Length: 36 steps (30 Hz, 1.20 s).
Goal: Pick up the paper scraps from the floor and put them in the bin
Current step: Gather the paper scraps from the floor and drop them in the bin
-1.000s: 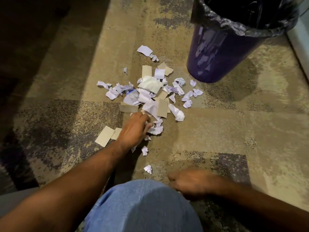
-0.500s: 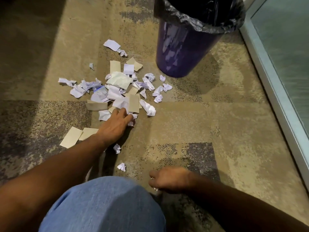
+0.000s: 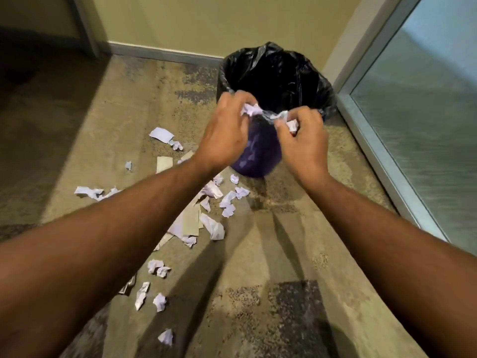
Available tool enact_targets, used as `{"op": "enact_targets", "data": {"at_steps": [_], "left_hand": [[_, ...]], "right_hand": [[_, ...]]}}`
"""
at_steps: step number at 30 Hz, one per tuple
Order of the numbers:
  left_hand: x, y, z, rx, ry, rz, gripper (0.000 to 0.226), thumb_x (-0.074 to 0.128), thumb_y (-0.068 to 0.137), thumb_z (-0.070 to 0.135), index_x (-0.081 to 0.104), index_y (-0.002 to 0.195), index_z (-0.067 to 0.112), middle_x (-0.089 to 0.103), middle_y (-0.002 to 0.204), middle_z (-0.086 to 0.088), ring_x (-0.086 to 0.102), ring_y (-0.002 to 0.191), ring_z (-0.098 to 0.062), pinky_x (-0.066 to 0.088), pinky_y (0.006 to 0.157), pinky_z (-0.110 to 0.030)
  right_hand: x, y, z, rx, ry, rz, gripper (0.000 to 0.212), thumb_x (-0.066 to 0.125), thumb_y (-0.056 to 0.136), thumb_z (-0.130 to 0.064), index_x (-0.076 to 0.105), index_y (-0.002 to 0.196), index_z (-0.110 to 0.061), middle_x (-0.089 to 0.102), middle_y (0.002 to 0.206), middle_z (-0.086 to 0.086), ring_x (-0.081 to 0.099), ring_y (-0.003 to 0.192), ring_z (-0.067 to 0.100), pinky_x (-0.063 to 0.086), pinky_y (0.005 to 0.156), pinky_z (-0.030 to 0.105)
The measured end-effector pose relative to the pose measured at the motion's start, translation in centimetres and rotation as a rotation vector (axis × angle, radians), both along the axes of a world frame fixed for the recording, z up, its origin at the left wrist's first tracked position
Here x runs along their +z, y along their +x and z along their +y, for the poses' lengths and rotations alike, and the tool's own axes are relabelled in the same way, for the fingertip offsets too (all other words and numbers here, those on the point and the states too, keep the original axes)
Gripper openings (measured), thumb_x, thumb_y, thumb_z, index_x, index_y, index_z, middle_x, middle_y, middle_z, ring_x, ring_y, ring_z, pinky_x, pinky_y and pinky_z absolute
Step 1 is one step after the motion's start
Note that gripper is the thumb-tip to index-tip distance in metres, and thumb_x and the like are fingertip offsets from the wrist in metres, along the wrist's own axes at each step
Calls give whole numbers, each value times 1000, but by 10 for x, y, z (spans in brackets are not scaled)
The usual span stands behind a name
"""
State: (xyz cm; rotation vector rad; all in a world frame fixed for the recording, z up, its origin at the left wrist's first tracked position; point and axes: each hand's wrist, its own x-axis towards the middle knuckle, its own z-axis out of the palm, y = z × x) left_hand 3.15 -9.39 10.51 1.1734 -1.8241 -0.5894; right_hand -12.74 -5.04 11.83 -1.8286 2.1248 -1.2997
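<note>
Paper scraps (image 3: 213,229) were white and pale lilac, a few flat pieces tan | bin (image 3: 258,156) was deep purple, its liner (image 3: 317,81) glossy black | carpet (image 3: 258,267) showed mottled beige with speckled grey-charcoal patches | wall (image 3: 180,21) was yellow-olive, baseboard (image 3: 160,51) grey | glass panel (image 3: 426,112) looked frosted blue-grey.

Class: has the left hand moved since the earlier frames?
Yes. The left hand has risen from the scraps on the floor to the bin rim, gripping paper.
</note>
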Motion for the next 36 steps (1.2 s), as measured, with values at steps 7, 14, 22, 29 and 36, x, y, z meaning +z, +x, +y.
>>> {"op": "enact_targets", "data": {"at_steps": [7, 14, 22, 29, 36], "left_hand": [[86, -54, -85, -169, 171, -123, 79, 65, 94, 25, 21, 160, 19, 34, 151, -16, 39, 140, -28, 29, 115, -28], [56, 10, -67, -99, 100, -22, 75, 63, 96, 27, 24, 160, 20, 33, 161, -5, 34, 146, -17, 27, 121, -30], [-107, 191, 55, 229, 408, -204, 69, 65, 96, 40, 34, 156, 26, 41, 157, -5, 38, 143, -17, 30, 113, -27], [-188, 257, 179, 421, 671, -412, 93, 61, 79, 76, 20, 157, 45, 18, 167, 0, 13, 154, -26, 10, 121, -64], [-215, 226, 208, 426, 731, -456, 89, 59, 80, 76, 26, 153, 38, 3, 169, -7, -8, 156, -29, 3, 117, -68]], "right_hand": [[59, -25, -83, -18, 231, -129, 52, 61, 88, -19, 50, 139, -21, 51, 135, 12, 60, 112, 27, 49, 80, 26], [28, 15, -40, 161, 97, 231, 62, 62, 96, -20, 38, 153, -17, 24, 162, 10, 33, 146, 25, 31, 117, 30], [-117, 125, 67, 779, 459, 581, 90, 79, 79, -52, 37, 152, -20, 28, 160, 19, 32, 143, 39, 42, 108, 53], [-184, 168, 150, 1053, 862, 703, 147, 84, 49, -74, -7, 157, -34, -15, 168, 12, -3, 155, 36, 20, 117, 61], [-203, 187, 161, 1038, 830, 855, 141, 84, 62, -64, -12, 159, -27, -31, 162, 18, -16, 153, 40, 6, 120, 64]]}}
